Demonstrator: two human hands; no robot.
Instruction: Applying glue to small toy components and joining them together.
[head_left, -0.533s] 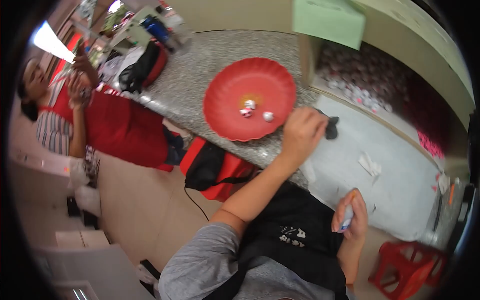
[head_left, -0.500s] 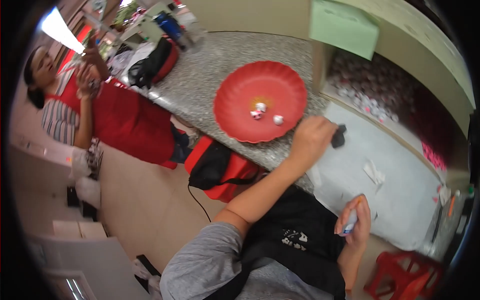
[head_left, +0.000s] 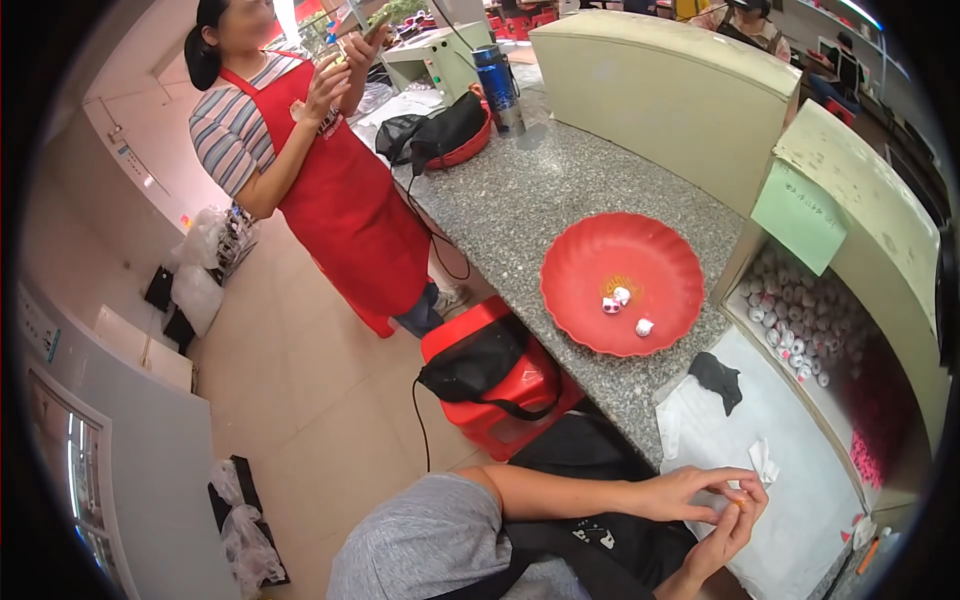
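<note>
Over the near edge of the white work sheet (head_left: 800, 500), my two hands meet. My left hand (head_left: 690, 495) reaches in with its fingers curved around the fingertips of my right hand (head_left: 722, 545). My right hand is closed, and a bit of pale and orange shows at its fingertips; the fingers hide most of what is held. A dark grey cloth (head_left: 717, 382) lies crumpled on the sheet, with a white scrap (head_left: 764, 461) nearer my hands. Beyond, a red scalloped tray (head_left: 575, 290) on the stone counter holds small white figures (head_left: 645, 327).
A shelf bin holds many small white pieces (head_left: 790, 320) and pink ones (head_left: 866, 458). At the left stands a person in a red apron (head_left: 350, 210). A red stool (head_left: 500, 425) with a black bag is beside the counter (head_left: 590, 180). A blue bottle (head_left: 497, 90) stands farther back.
My left hand has left the dark cloth and come to my right hand, which earlier held a small pale object apart. The cloth now lies spread out more. The view has shifted.
</note>
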